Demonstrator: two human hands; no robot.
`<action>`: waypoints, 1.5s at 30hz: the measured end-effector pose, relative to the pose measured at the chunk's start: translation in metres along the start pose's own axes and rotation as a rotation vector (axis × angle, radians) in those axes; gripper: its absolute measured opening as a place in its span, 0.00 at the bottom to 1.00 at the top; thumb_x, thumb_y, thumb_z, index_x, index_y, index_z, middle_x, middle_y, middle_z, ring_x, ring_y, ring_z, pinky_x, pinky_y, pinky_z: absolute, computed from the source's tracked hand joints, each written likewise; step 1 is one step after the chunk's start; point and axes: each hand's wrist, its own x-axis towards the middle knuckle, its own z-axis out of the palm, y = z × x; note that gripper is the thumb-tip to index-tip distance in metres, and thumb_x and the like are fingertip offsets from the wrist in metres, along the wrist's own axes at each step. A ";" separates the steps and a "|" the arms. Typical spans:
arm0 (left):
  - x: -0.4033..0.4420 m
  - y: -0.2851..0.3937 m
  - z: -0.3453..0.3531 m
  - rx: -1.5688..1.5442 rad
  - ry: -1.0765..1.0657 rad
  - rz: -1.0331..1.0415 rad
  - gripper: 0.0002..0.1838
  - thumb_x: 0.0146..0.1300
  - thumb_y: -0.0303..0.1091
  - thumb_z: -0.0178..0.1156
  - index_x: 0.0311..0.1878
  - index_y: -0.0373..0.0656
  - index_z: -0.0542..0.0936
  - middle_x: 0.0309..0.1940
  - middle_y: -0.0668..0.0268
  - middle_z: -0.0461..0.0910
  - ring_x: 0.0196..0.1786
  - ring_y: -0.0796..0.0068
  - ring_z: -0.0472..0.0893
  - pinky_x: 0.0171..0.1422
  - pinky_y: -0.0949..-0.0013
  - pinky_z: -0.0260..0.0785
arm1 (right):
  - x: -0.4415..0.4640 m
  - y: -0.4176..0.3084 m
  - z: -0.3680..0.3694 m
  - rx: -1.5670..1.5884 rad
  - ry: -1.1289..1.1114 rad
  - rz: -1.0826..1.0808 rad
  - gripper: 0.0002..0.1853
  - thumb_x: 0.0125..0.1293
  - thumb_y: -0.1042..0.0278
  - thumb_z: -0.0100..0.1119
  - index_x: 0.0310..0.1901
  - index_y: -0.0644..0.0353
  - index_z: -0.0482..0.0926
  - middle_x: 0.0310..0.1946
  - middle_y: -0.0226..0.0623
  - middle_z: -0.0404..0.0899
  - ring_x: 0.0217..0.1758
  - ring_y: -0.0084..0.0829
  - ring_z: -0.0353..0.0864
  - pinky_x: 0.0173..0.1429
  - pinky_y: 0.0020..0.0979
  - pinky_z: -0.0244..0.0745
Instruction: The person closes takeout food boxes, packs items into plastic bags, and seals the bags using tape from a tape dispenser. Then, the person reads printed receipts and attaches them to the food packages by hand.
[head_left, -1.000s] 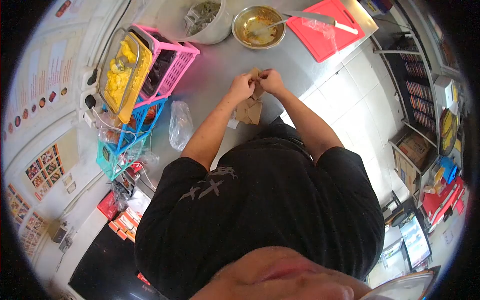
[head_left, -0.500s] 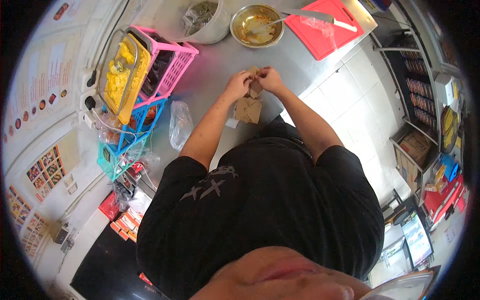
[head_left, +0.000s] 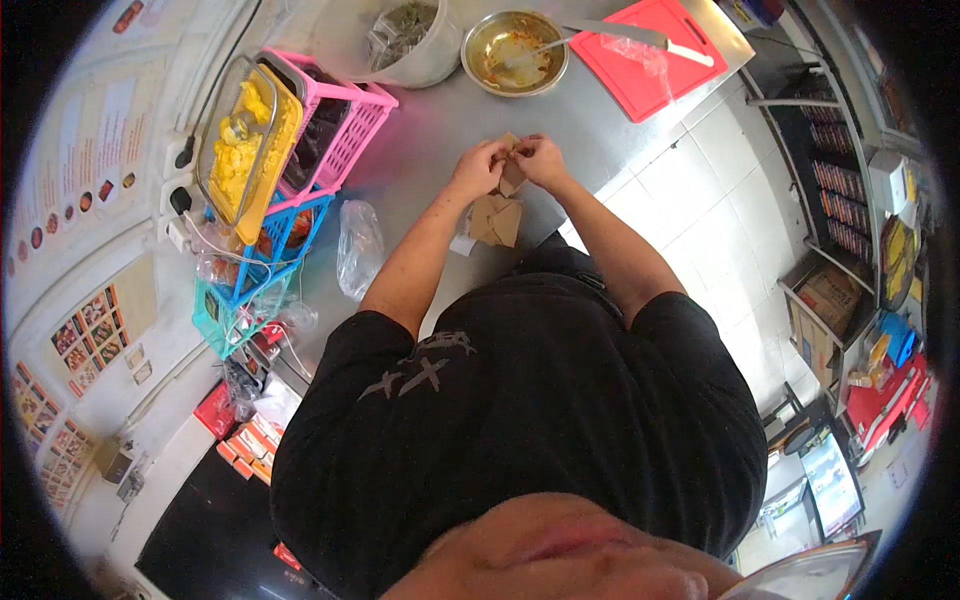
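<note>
Between my hands is a small brown cardboard takeaway box (head_left: 513,180), its flaps partly upright. My left hand (head_left: 482,166) grips its left side, with the fingers closed near the top flaps. On the other side, my right hand (head_left: 538,160) pinches the upper edge, and its fingertips almost meet those of the left. The fingers cover much of the box. Nearer my body lies a second brown cardboard box (head_left: 496,221) with its flaps folded over the top. A bit of white paper or plastic (head_left: 463,244) sticks out beside it.
A metal bowl (head_left: 515,52) with sauce residue and a utensil stands ahead. Right of it, a knife (head_left: 640,35) lies across a red cutting board (head_left: 650,62). To the left are a plastic bag (head_left: 358,250), a pink basket (head_left: 345,140) and a yellow tray (head_left: 283,140).
Both hands stay on the same box, with only slight finger movement. The surrounding things have not moved.
</note>
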 end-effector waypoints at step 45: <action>-0.353 -0.215 0.021 -0.724 1.172 -0.707 0.26 0.70 0.37 0.59 0.64 0.30 0.72 0.49 0.40 0.83 0.55 0.49 0.83 0.59 0.44 0.75 | -0.097 -0.143 0.321 -0.121 -0.938 -0.293 0.37 0.56 0.65 0.74 0.66 0.62 0.69 0.59 0.43 0.76 0.59 0.38 0.79 0.58 0.39 0.80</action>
